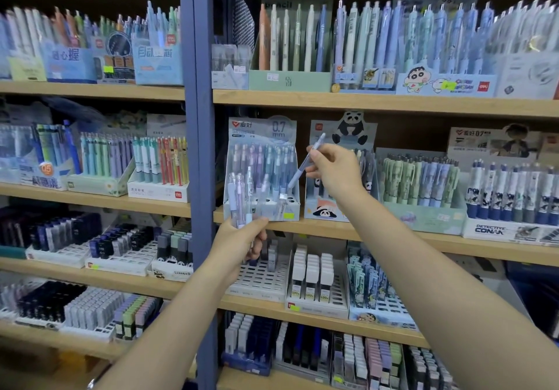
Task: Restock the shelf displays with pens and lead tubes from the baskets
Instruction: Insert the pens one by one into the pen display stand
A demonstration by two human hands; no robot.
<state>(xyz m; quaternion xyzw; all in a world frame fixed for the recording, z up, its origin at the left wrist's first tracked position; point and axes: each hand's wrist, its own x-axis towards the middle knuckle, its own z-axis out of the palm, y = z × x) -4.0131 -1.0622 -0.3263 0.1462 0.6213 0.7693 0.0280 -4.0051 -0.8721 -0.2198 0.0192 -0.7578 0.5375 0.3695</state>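
Observation:
My right hand [331,169] pinches one pale blue mechanical pencil [304,164], tilted with its tip down toward the front holes of the 0.7 mm display box [262,135] on the second shelf. My left hand [242,238] grips a small bunch of clear and lilac pencils [239,196] upright, just below and in front of that box's left corner. The box holds several pastel pencils at the back, and its front right holes are bare. No basket is in view.
A panda display box [338,208] stands right of the 0.7 mm box. Trays of lead tubes [311,271] fill the shelves below. A blue upright post [199,147] divides the shelving. Pen boxes crowd the top shelf [363,102].

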